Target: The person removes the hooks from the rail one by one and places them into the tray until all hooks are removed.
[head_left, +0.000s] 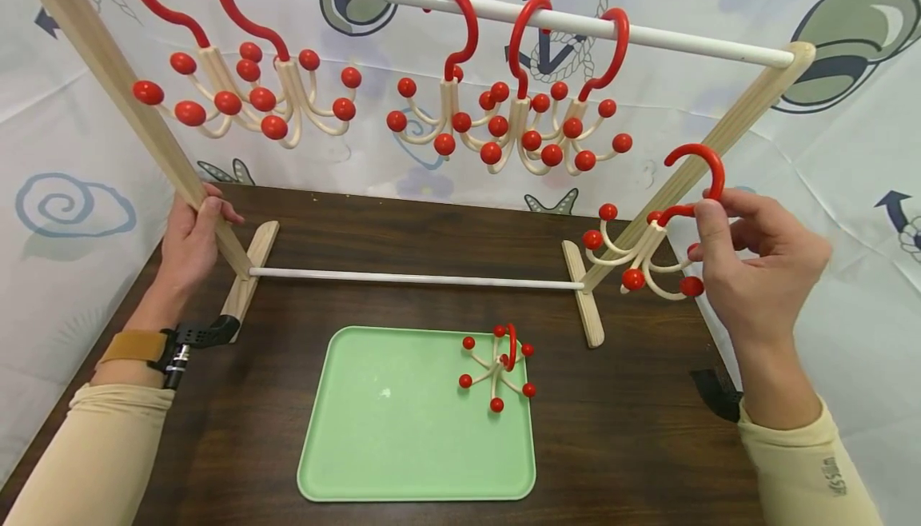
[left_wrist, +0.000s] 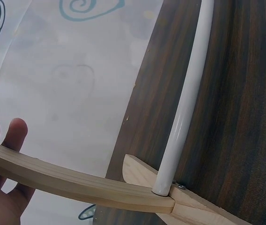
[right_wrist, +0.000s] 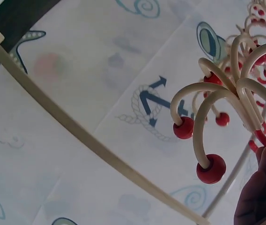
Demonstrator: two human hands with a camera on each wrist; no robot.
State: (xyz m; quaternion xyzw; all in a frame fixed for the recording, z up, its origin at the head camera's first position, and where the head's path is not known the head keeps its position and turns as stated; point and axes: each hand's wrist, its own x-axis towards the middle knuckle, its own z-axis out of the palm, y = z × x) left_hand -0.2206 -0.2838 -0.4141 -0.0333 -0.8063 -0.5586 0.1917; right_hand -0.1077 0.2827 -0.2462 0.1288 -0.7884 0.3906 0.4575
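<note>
My right hand (head_left: 770, 258) pinches the red hook of a multi-armed hanger (head_left: 651, 237), whose curved cream arms end in red balls. The hanger tilts beside the rack's right wooden post (head_left: 691, 166), its hook apart from the rod above. Close up in the right wrist view, the held hanger's cream arms (right_wrist: 238, 93) fan out above my fingers (right_wrist: 259, 187). On the left, my left hand (head_left: 189, 246) grips the rack's left wooden post (head_left: 108, 82); fingertips (left_wrist: 16, 133) show beyond that post in the left wrist view.
Several similar hangers (head_left: 448, 102) hang from the white top rod (head_left: 691, 45). A green tray (head_left: 388, 430) lies on the dark table (head_left: 633, 422), with another hanger (head_left: 496, 368) near its right edge. A lower white rod (head_left: 417, 278) joins the rack's feet. Printed cloth stands behind.
</note>
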